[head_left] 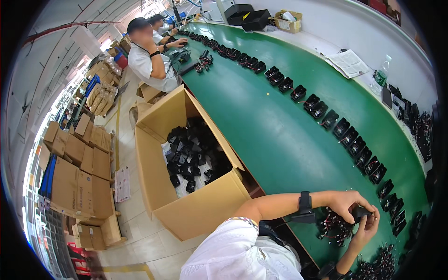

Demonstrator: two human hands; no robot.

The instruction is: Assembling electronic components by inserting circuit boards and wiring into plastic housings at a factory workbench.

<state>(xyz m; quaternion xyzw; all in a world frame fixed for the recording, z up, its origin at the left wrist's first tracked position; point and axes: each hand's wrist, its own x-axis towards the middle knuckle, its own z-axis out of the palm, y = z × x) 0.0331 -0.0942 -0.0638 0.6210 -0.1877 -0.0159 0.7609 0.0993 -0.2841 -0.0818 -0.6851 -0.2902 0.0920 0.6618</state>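
Over grn bench (pixel 298 144): small blk hsg (pixel 360 212), LH (pixel 346 204) + RH (pixel 366 230) grip clamped on it

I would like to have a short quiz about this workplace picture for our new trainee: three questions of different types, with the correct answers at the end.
1. What do the left hand and the right hand hold together?
a) the plastic bottle
b) a small black part
c) the printed paper

2. True or false: the open cardboard box beside the table contains many black pieces.

3. Fill the gap: the long table has a ____ surface.

Key: 1: b. 2: true. 3: green.
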